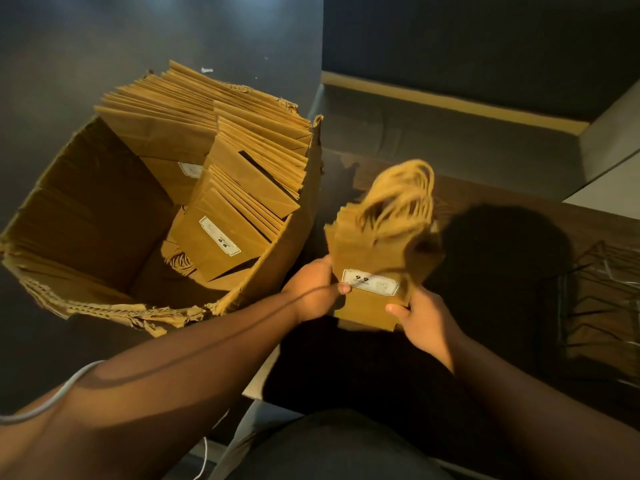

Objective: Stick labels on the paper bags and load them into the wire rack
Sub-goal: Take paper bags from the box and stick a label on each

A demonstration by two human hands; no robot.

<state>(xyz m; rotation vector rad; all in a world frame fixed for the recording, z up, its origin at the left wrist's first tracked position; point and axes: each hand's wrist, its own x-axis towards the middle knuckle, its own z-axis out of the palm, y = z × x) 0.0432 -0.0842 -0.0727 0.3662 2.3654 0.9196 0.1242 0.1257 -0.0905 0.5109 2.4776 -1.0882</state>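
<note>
Beside the bag-filled cardboard box (pixel 104 216), both hands (pixel 367 306) grip a labelled bag bundle (pixel 374 251).

A dark wood-grain table (pixel 460 188) carries the things — much of its top lies in deep shadow. A torn cardboard box (pixel 104 216), open and packed with flat paper bags (pixel 221 140), stands at its left edge; whether it rests on the table cannot be told. Well right of the box lies a wire rack (pixel 599 299) — dim, on the tabletop.
</note>
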